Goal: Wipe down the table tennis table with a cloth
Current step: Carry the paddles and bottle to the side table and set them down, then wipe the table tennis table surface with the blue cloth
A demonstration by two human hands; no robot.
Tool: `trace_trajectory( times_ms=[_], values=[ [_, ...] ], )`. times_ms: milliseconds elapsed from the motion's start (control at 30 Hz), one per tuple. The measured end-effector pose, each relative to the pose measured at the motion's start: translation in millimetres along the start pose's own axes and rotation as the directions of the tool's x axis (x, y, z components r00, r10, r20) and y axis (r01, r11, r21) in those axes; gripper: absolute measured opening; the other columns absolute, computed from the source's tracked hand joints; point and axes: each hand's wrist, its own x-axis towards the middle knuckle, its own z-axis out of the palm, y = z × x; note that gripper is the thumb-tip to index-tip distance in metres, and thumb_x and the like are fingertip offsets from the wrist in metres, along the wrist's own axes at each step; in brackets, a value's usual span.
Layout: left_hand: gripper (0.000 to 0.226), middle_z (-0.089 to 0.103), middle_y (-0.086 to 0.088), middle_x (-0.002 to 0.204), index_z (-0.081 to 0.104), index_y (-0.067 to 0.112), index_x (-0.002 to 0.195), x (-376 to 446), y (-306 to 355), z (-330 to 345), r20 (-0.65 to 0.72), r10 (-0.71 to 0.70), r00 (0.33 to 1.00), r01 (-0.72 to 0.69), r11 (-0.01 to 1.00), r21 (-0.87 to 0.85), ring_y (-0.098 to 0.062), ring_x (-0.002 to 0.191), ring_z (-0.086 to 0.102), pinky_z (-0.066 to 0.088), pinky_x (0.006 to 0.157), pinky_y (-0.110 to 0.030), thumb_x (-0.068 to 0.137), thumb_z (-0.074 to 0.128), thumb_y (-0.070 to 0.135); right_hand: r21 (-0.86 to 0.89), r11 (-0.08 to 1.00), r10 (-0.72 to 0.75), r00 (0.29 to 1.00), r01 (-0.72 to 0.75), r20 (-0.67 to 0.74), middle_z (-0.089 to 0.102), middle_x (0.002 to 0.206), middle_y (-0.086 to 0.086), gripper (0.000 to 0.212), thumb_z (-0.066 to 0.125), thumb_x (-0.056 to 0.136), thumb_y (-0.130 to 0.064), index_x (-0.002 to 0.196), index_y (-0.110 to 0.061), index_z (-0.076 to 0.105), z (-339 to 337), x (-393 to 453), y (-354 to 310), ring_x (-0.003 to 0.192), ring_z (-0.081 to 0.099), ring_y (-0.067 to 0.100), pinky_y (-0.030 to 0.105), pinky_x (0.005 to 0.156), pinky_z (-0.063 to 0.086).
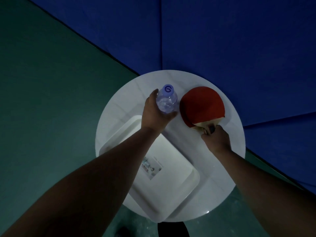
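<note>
Clear bottle (166, 101) in left hand (156, 113); right hand (216, 140) grips paddle (202, 107).

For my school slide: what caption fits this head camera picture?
Left hand grips a bottle, right hand a paddle.

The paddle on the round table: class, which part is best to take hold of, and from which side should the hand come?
Take the paddle by its wooden handle, coming from the near side. The red blade lies flat on the round table, offering no edge to close on, while the narrow handle points towards the person. The right hand already has its grip there.
</note>
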Motion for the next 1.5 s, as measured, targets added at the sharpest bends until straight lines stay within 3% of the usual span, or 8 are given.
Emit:
trace_trajectory(
  times_ms=[100, 267, 467, 700, 867, 1033, 1300, 1500],
  values=[
    [0.083, 0.053, 0.02, 0.115, 0.05, 0.021, 0.133, -21.7, -12.1, -10.6, -0.027, -0.041, 0.999, 0.042, 0.999, 0.033, 0.008, 0.099, 0.05, 0.036, 0.075, 0.004, 0.063, 0.092, 0.034, -0.043, 0.999, 0.003, 1.0, -0.003, -0.006, 0.065, 0.103, 0.021, 0.034, 0.073, 0.084, -0.024, 0.104, -0.001, 0.058, -3.1, -6.2, 0.5, 0.095, 0.062, 0.039, 0.036, 0.072, 0.045],
    [0.082, 0.047, 0.002, 0.147, 0.043, 0.021, 0.145, -69.6, -38.0, -42.1, -0.02, -0.144, 0.989, 0.145, 0.987, 0.063, -0.015, 0.134, 0.043, 0.035, 0.103, -0.022, 0.076, 0.082, 0.041, -0.099, 0.995, -0.014, 0.999, 0.018, 0.036, 0.062, 0.116, 0.024, 0.043, 0.073, 0.086, -0.02, 0.119, 0.002, 0.059, -6.2, -30.4, 0.8, 0.105, 0.06, 0.04, 0.036, 0.079, 0.047],
    [0.058, 0.054, 0.005, 0.138, 0.054, 0.021, 0.135, -153.6, -67.3, -107.0, -0.141, -0.256, 0.956, 0.262, 0.965, 0.021, -0.011, 0.127, 0.048, 0.031, 0.095, -0.014, 0.085, 0.074, 0.043, -0.184, 0.969, -0.175, 0.984, 0.165, -0.042, 0.041, 0.147, 0.023, 0.067, 0.073, 0.086, -0.02, 0.145, -0.006, 0.043, 4.6, -101.6, -16.5, 0.13, 0.042, 0.043, 0.047, 0.104, 0.04],
    [0.049, 0.062, -0.007, 0.13, 0.059, 0.015, 0.132, -316.8, -114.4, -185.0, -0.31, -0.415, 0.855, 0.393, 0.91, -0.134, -0.022, 0.119, 0.058, 0.046, 0.1, -0.033, 0.089, 0.072, 0.034, -0.104, 0.908, -0.364, 0.888, 0.405, 0.28, 0.045, 0.147, 0.012, 0.056, 0.064, 0.095, -0.033, 0.143, -0.011, 0.047, 54.7, -235.1, -50.7, 0.134, 0.043, 0.031, 0.042, 0.107, 0.04],
    [0.044, 0.062, 0.0, 0.132, 0.058, 0.018, 0.134, -480.0, -146.6, -226.3, -0.469, -0.501, 0.728, 0.414, 0.866, -0.282, -0.014, 0.121, 0.057, 0.046, 0.098, -0.032, 0.093, 0.067, 0.031, -0.038, 0.735, -0.564, 0.643, 0.677, 0.519, 0.056, 0.141, 0.004, 0.049, 0.06, 0.098, -0.034, 0.141, -0.014, 0.05, 106.8, -372.2, -59.7, 0.128, 0.052, 0.019, 0.029, 0.101, 0.041],
    [0.035, 0.063, 0.009, 0.126, 0.06, 0.029, 0.127, -670.7, -167.6, -248.6, -0.617, -0.594, 0.516, 0.297, 0.8, -0.521, -0.006, 0.116, 0.058, 0.047, 0.098, -0.032, 0.093, 0.068, 0.033, 0.087, 0.541, -0.622, 0.327, 0.837, 0.712, 0.056, 0.138, -0.008, 0.044, 0.061, 0.096, -0.043, 0.137, -0.028, 0.054, 154.1, -529.7, -41.9, 0.127, 0.051, 0.009, 0.028, 0.102, 0.039],
    [0.026, 0.07, 0.015, 0.112, 0.064, 0.047, 0.107, -958.1, -165.6, -259.8, -0.693, -0.721, -0.027, -0.021, 0.693, -0.72, -0.005, 0.11, 0.064, 0.05, 0.099, -0.035, 0.082, 0.065, 0.047, 0.384, 0.39, -0.499, -0.158, 0.837, 0.852, 0.067, 0.12, -0.018, 0.027, 0.069, 0.091, -0.023, 0.113, -0.038, 0.064, 218.7, -797.3, 22.0, 0.118, 0.059, -0.001, 0.033, 0.108, 0.044],
    [0.026, 0.071, 0.006, 0.114, 0.068, 0.04, 0.107, -1090.5, -153.1, -266.8, -0.585, -0.712, -0.388, -0.198, 0.684, -0.702, -0.011, 0.11, 0.066, 0.049, 0.097, -0.032, 0.081, 0.066, 0.042, 0.534, 0.326, -0.223, -0.485, 0.78, 0.846, 0.068, 0.117, -0.018, 0.039, 0.064, 0.078, -0.046, 0.114, -0.033, 0.065, 250.6, -963.2, 59.0, 0.115, 0.061, 0.003, 0.031, 0.105, 0.046]
  ],
)
